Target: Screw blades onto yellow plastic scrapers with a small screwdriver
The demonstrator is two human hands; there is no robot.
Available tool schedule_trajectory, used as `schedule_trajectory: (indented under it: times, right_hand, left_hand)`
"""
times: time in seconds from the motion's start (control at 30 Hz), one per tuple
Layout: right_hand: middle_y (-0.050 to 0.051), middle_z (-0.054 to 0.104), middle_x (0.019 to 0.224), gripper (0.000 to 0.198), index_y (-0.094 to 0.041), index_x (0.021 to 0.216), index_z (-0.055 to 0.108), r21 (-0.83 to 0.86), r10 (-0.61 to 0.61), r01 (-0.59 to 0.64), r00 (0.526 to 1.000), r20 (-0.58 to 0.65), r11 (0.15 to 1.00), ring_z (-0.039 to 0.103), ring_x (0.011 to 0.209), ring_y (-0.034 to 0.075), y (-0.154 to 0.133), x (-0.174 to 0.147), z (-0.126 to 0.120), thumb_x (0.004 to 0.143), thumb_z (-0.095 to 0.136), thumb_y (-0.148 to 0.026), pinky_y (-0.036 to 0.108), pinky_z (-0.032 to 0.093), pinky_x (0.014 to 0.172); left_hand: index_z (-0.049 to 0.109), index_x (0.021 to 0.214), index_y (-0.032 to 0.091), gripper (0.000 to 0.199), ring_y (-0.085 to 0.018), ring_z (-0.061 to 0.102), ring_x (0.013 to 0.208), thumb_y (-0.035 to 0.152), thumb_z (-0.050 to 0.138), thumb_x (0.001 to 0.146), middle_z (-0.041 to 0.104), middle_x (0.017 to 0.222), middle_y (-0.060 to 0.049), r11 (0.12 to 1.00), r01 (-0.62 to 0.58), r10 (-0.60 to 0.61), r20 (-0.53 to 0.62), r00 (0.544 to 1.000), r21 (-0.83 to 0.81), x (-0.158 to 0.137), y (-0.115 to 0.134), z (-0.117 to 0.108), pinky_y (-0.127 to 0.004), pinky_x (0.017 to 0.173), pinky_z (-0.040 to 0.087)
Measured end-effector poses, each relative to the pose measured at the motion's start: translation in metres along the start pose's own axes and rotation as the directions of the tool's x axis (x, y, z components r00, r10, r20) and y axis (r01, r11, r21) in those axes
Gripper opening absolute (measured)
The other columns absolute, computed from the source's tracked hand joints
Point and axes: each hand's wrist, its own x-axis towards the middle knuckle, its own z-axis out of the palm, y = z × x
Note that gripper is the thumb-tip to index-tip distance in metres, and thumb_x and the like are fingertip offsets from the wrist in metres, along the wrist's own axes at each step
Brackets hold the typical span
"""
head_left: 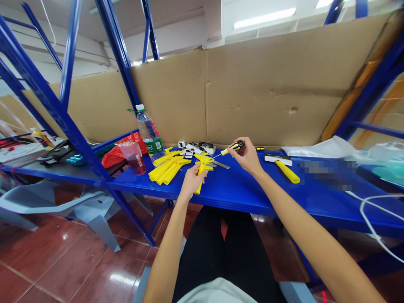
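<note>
My left hand (192, 181) is closed around the handle of a yellow scraper (202, 167), whose wide head points away from me. In my right hand (248, 156) is a screwdriver (233, 147) with a black and pale yellow handle. Its thin shaft slants down to the left, its tip at the scraper's head; whether it touches a screw is too small to tell. A metal strip (223, 165) lies just right of that head. Several yellow handles (168, 170) are heaped left of my left hand. Behind them lie black and white blade pieces (195, 147).
At the left stand a large water bottle (151, 136) and a pink cup (133, 155), beside a red bag (112, 158). A yellow scraper with a black and white head (285, 168) lies to the right. White cable (366, 206) hangs over the blue table's (240, 193) right side. Cardboard (252, 97) walls the back.
</note>
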Motion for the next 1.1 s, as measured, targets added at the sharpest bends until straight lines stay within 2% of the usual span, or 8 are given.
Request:
schedule_trajectory:
  times: [0.17,0.27,0.43,0.53,0.63,0.77,0.93,1.1]
  right_hand:
    - [0.000,0.073,0.071,0.046,-0.028,0.092,0.052,-0.135,0.126,-0.118,0.990,0.059,0.984,0.063,0.049,0.018,-0.018,0.003,0.002,0.095,0.072,-0.069,0.032,0.051,0.052]
    - [0.006,0.082,0.093,0.046,-0.026,0.096,0.059,-0.106,0.120,-0.102,0.977,0.177,0.989,0.070,0.056,0.018,-0.029,0.011,0.002,0.092,0.073,-0.070,0.032,0.056,0.055]
    - [0.007,0.079,0.079,0.042,-0.020,0.100,0.076,-0.221,0.145,-0.057,0.903,0.406,0.974,0.076,0.069,0.022,-0.041,0.029,-0.013,0.091,0.074,-0.061,0.032,0.058,0.065]
    - [0.007,0.078,0.074,0.045,-0.019,0.099,0.075,-0.399,0.285,-0.085,0.832,0.476,0.913,0.070,0.057,0.020,-0.050,0.040,-0.025,0.094,0.069,-0.064,0.033,0.054,0.060]
    - [0.008,0.079,0.076,0.049,-0.020,0.091,0.074,-0.552,0.311,0.038,0.792,0.525,0.833,0.067,0.057,0.019,-0.061,0.050,-0.031,0.100,0.060,-0.066,0.034,0.052,0.064]
    - [0.010,0.082,0.112,0.037,-0.021,0.110,0.074,-0.443,0.126,0.290,0.702,0.701,0.848,0.074,0.097,0.025,-0.077,0.063,-0.027,0.090,0.074,-0.053,0.034,0.053,0.085]
    - [0.012,0.080,0.085,0.047,-0.019,0.088,0.075,-0.696,0.395,0.251,0.674,0.625,0.673,0.071,0.075,0.024,-0.097,0.076,-0.009,0.101,0.059,-0.061,0.037,0.049,0.076]
    - [0.011,0.082,0.121,0.042,-0.023,0.115,0.077,-0.541,0.241,0.354,0.620,0.746,0.763,0.074,0.107,0.028,-0.109,0.089,0.000,0.089,0.077,-0.056,0.035,0.051,0.089]
  left_hand:
    - [0.071,0.093,0.016,0.019,-0.011,0.057,0.053,0.035,0.074,0.088,0.066,0.075,0.000,0.999,0.004,-0.005,0.023,1.000,0.045,0.003,-0.007,-0.002,-0.025,0.052,0.041]
    - [0.069,0.091,0.017,0.020,-0.012,0.057,0.053,0.036,0.073,0.088,0.065,0.073,0.000,0.998,0.013,-0.014,0.022,1.000,0.068,0.005,-0.012,-0.004,-0.025,0.053,0.042]
    - [0.068,0.084,0.018,0.018,-0.013,0.058,0.054,0.035,0.073,0.087,0.064,0.070,0.001,0.995,0.014,-0.017,0.032,0.999,0.096,0.006,-0.015,-0.005,-0.026,0.056,0.042]
    - [0.068,0.086,0.018,0.018,-0.013,0.058,0.054,0.035,0.073,0.088,0.063,0.070,0.001,0.996,0.010,-0.014,0.040,0.999,0.086,0.004,-0.013,-0.006,-0.027,0.056,0.041]
    - [0.069,0.089,0.017,0.018,-0.013,0.058,0.054,0.035,0.072,0.089,0.064,0.071,0.000,0.998,0.014,-0.017,0.038,0.999,0.069,0.003,-0.012,-0.006,-0.026,0.056,0.042]
    - [0.069,0.087,0.017,0.018,-0.012,0.058,0.053,0.035,0.073,0.088,0.064,0.071,0.000,0.999,0.019,-0.020,0.025,0.999,0.031,0.004,-0.012,-0.006,-0.026,0.055,0.041]
    - [0.069,0.086,0.018,0.017,-0.012,0.057,0.052,0.034,0.074,0.087,0.065,0.072,0.000,1.000,0.021,-0.021,0.006,1.000,-0.016,0.003,-0.010,-0.006,-0.025,0.053,0.040]
    - [0.069,0.085,0.018,0.017,-0.011,0.055,0.050,0.034,0.074,0.086,0.063,0.070,0.001,0.999,0.022,-0.021,0.011,1.000,-0.036,0.002,-0.007,-0.005,-0.025,0.052,0.041]
